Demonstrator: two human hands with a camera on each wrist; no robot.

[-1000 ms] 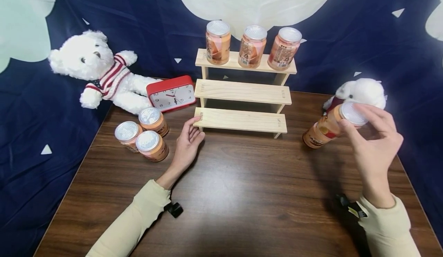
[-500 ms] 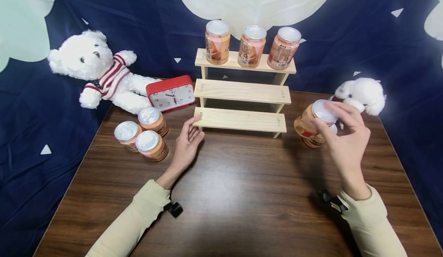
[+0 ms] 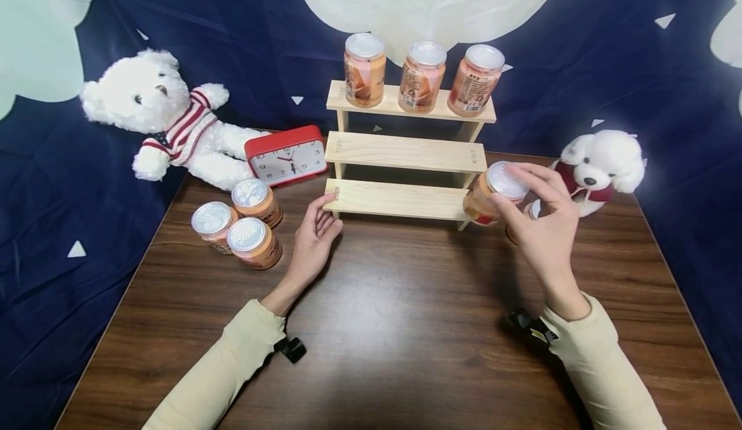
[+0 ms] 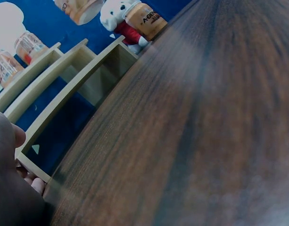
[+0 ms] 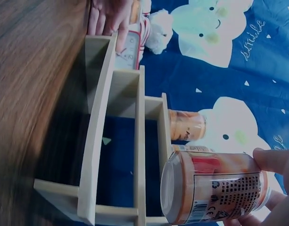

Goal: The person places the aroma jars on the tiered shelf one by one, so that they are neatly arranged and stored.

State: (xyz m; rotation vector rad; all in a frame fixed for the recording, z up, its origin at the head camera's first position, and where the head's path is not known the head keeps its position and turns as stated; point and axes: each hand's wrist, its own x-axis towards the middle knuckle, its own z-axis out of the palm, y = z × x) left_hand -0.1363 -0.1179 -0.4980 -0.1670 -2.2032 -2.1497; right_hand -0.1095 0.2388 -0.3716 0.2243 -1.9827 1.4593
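Note:
My right hand (image 3: 542, 230) grips an orange-labelled jar (image 3: 484, 195) by its silver lid, tilted and off the table, at the right end of the lowest step. In the right wrist view the held jar (image 5: 215, 186) lies sideways across the picture, thumb and fingertips at one end. A three-step wooden stand (image 3: 400, 199) is at the middle back. My left hand (image 3: 313, 240) holds the left end of its lowest step between finger and thumb. Three similar jars (image 3: 424, 79) stand on the top step. Another jar (image 4: 146, 22) stands on the table at right, mostly hidden behind my right hand in the head view.
Three jars (image 3: 249, 235) cluster on the table (image 3: 377, 327) at left. Behind them are a red alarm clock (image 3: 288, 156) and a white teddy bear (image 3: 174, 118). A white plush dog (image 3: 603, 163) sits at the right back. A dark blue cloth (image 3: 261, 37) hangs behind.
My right hand has carried the jar leftward, from above the other right-hand jar to the lowest step's right end. The plush dog is less covered now. My left hand has stayed in place.

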